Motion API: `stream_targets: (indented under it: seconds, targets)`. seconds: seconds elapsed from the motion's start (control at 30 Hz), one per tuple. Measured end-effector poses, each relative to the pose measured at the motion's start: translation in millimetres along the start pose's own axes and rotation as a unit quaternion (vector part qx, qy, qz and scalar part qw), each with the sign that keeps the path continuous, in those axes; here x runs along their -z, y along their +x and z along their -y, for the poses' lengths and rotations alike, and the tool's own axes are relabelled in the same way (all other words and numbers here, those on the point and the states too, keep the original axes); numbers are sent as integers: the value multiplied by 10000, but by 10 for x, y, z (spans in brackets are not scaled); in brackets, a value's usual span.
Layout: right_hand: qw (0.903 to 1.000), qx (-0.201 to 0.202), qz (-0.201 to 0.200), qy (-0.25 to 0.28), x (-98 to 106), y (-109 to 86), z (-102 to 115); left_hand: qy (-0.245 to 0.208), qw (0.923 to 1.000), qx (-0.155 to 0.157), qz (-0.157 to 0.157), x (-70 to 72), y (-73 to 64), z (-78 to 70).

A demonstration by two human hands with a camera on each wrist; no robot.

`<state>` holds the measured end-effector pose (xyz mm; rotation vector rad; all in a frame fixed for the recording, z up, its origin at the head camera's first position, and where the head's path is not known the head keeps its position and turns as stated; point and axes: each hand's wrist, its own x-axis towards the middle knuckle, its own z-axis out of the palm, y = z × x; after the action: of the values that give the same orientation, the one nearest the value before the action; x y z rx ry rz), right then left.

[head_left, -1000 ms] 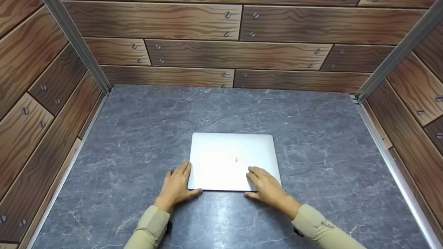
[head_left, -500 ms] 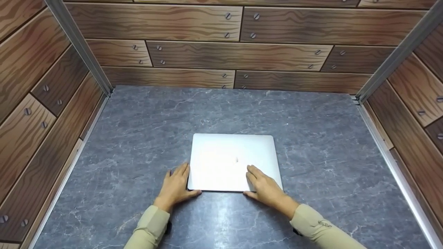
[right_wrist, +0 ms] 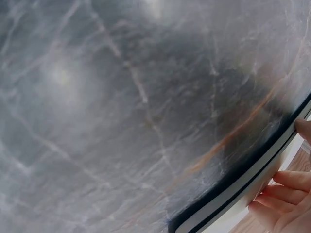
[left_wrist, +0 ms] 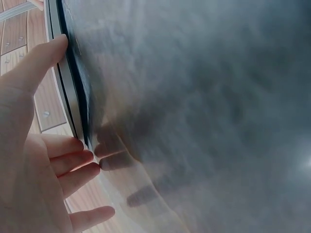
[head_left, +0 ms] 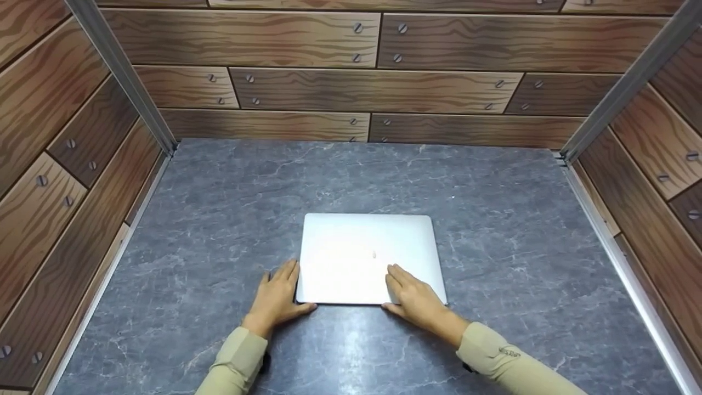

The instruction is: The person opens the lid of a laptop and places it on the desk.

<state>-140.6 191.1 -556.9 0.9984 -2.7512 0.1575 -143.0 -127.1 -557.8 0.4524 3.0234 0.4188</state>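
A closed silver laptop [head_left: 345, 247] lies flat on the dark marbled tabletop, its lid reflecting bright light. At its near left corner is my left hand [head_left: 277, 296]. The thumb touches the front edge, and the straight fingers lie along the left side; the left wrist view shows the same thumb [left_wrist: 51, 51] against the laptop's edge [left_wrist: 68, 92]. My right hand [head_left: 419, 299] rests on the lid's near right part, fingers extended and thumb at the front edge. In the right wrist view, the fingers [right_wrist: 284, 194] lie over the lid, while part of the hand is cut off.
Wood-patterned panels [head_left: 307, 88] wall the marbled tabletop [head_left: 230, 203] at the back and both sides. Metal rails [head_left: 630, 274] run along its side edges, and upright metal posts [head_left: 123, 77] stand at the back corners.
My right hand has slid slightly left over the lid. The laptop and my left hand stay practically in place; the camera's view has shifted a little.
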Motion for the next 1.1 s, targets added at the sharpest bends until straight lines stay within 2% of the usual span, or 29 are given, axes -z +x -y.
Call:
stream_targets:
  seconds: [0.37, 0.6, 0.9, 1.1]
  targets:
    - [9999, -22, -15, -168, -39, -25, 23, -40, 9998, 22, 183, 14, -5, 23]
    - [9963, 273, -392, -712, -65, -47, 20, 10, 9997, 16, 224, 11, -4, 41]
    - [9910, 505, -801, -947, -65, -43, -8, -158, 9988, 114, 453, 15, 0, 47]
    - [9870, 640, -1123, -950, -59, -32, -48, -94, 9985, 118, 530, 22, 14, 24]
